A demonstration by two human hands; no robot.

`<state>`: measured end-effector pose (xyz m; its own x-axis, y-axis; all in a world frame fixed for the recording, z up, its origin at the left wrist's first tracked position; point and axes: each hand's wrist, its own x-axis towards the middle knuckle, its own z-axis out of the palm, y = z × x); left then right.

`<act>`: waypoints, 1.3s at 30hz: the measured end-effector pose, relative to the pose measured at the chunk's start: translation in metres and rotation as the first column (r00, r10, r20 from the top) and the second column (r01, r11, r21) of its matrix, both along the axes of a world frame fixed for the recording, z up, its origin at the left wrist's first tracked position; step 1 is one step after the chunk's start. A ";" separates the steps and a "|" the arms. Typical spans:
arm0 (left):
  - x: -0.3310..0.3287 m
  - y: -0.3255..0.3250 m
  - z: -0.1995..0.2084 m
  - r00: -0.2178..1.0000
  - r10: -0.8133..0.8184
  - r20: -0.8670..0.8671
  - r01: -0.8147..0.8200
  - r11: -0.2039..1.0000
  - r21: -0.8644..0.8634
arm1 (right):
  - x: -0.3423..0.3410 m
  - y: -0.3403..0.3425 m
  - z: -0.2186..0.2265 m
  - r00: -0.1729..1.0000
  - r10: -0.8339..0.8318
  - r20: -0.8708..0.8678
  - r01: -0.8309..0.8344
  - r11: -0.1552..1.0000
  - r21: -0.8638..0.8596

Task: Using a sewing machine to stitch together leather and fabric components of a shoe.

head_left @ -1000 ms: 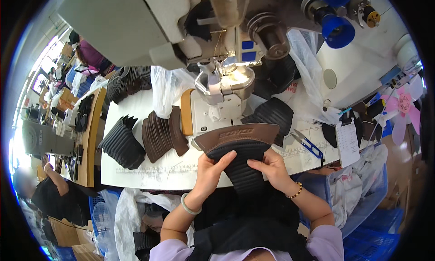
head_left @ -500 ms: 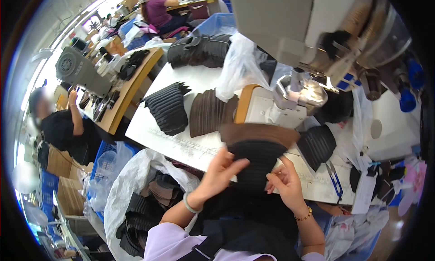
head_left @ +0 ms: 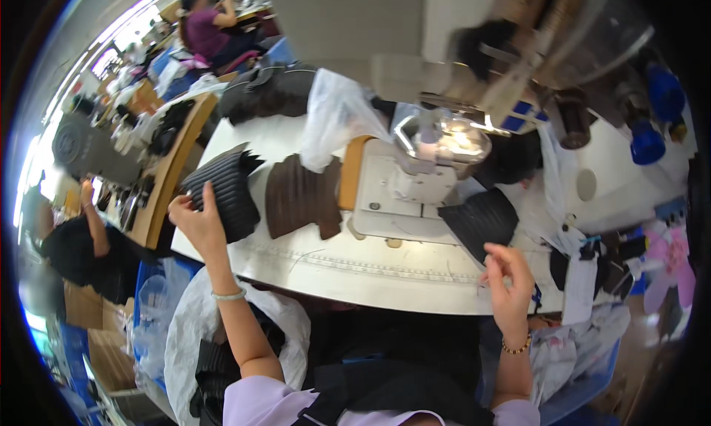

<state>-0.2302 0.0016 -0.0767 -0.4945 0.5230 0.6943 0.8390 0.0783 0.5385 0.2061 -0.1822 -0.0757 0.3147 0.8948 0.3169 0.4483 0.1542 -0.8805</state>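
Note:
My left hand (head_left: 198,222) is at the left edge of a stack of black ribbed pieces (head_left: 229,193) on the white table. Its thumb lies over the ribs, apart from the bent fingers, and no piece is lifted. My right hand (head_left: 509,282) is raised by the lower corner of another black ribbed piece (head_left: 485,220), fingers loosely curled and apart, nothing visible in them. Whether it touches that piece, I cannot tell. Between the hands, brown ribbed pieces (head_left: 300,200) lie beside the sewing machine's bed (head_left: 404,204).
The lit metal sewing head (head_left: 448,141) stands over the table (head_left: 355,270), which has a ruler strip along its front. A white sack (head_left: 189,319) with dark pieces is below left. A blue bin (head_left: 592,385) with plastic bags sits lower right. Two people work at the left.
The brown and black pieces held between my hands have left them. My left hand has moved left to the black stack; my right hand has moved right. The view has shifted.

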 end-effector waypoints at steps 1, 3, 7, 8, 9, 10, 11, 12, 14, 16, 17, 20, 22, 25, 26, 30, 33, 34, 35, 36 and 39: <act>0.003 0.004 -0.004 0.998 -0.008 0.055 0.004 0.998 0.065 | 0.010 0.002 -0.001 0.971 -0.090 0.222 0.078 0.995 0.061; 0.009 0.010 -0.012 0.984 -0.107 0.145 0.093 0.991 0.097 | 0.018 0.007 0.004 0.891 -0.201 0.406 0.177 0.979 0.096; 0.034 0.010 -0.004 0.956 -0.201 0.215 0.187 0.979 0.083 | 0.011 0.022 0.010 0.667 -0.308 0.678 0.264 0.949 0.171; 0.030 0.011 -0.004 0.953 -0.214 0.213 0.197 0.976 0.097 | 0.009 0.026 0.013 0.641 -0.239 0.729 0.211 0.969 0.132; 0.028 0.006 0.000 0.957 -0.204 0.207 0.186 0.977 0.103 | 0.007 0.028 0.016 0.610 -0.169 0.775 0.156 0.984 0.091; 0.036 0.000 0.005 0.975 -0.140 0.171 0.135 0.990 0.042 | 0.012 0.028 0.019 0.645 -0.047 0.763 0.079 0.997 -0.005; 0.041 -0.009 0.012 0.989 -0.073 0.128 0.076 0.997 -0.015 | 0.018 0.027 0.026 0.647 -0.043 0.761 0.065 0.998 0.001; 0.044 -0.015 0.015 0.990 0.045 -0.132 -0.033 0.996 0.088 | 0.024 0.026 0.035 0.541 0.106 0.835 -0.049 0.994 -0.094; 0.054 -0.027 0.026 0.980 -0.052 -0.191 0.073 0.992 0.103 | 0.033 0.026 0.040 0.397 0.295 0.869 -0.140 0.955 -0.260; 0.080 -0.033 0.032 0.928 -0.339 -0.153 0.347 0.937 0.028 | 0.041 0.036 0.036 0.343 0.296 0.892 -0.213 0.949 -0.233; 0.089 -0.031 0.027 0.841 -0.490 -0.230 0.491 0.869 -0.054 | 0.042 0.040 0.034 0.302 0.292 0.908 -0.280 0.937 -0.208; 0.141 -0.019 0.002 0.766 -0.609 -0.207 0.519 0.775 -0.359 | 0.044 0.059 0.022 0.254 0.240 0.937 -0.399 0.908 -0.125; 0.157 -0.009 -0.009 0.761 -0.596 -0.255 0.406 0.745 -0.529 | 0.045 0.067 0.017 0.221 0.154 0.963 -0.470 0.882 -0.033; 0.164 -0.002 -0.018 0.776 -0.586 -0.234 0.371 0.724 -0.582 | 0.050 0.061 0.016 0.380 0.148 0.913 -0.515 0.854 0.076; 0.163 -0.002 -0.020 0.788 -0.575 -0.221 0.368 0.727 -0.579 | 0.047 0.054 0.033 0.458 0.098 0.883 -0.499 0.851 0.165; 0.161 -0.017 -0.009 0.734 -0.667 -0.126 0.526 0.676 -0.515 | 0.044 0.041 0.053 0.710 -0.211 0.672 -0.336 0.738 0.586; 0.158 -0.030 -0.001 0.677 -0.734 0.055 0.672 0.585 -0.454 | 0.025 0.056 0.077 0.656 -0.159 0.738 -0.458 0.693 0.557; 0.163 -0.039 0.013 0.667 -0.718 0.198 0.716 0.544 -0.438 | 0.021 0.065 0.080 0.626 -0.179 0.759 -0.480 0.678 0.556; 0.169 -0.046 0.025 0.658 -0.729 0.189 0.722 0.539 -0.433 | 0.021 0.073 0.080 0.625 -0.195 0.756 -0.470 0.679 0.564; 0.175 -0.054 0.035 0.551 -0.787 0.277 0.831 0.487 -0.268 | 0.021 0.081 0.078 0.643 -0.186 0.743 -0.477 0.662 0.578; 0.197 -0.066 0.060 0.207 -0.872 0.443 0.948 0.291 0.129 | 0.018 0.091 0.076 0.672 -0.164 0.722 -0.497 0.623 0.604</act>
<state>-0.0328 -0.0648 -0.0169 0.2256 0.8565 0.4643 0.1181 -0.4971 0.8596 0.2243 -0.0915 0.0001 -0.4072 0.2635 0.8745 0.7083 0.6956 0.1202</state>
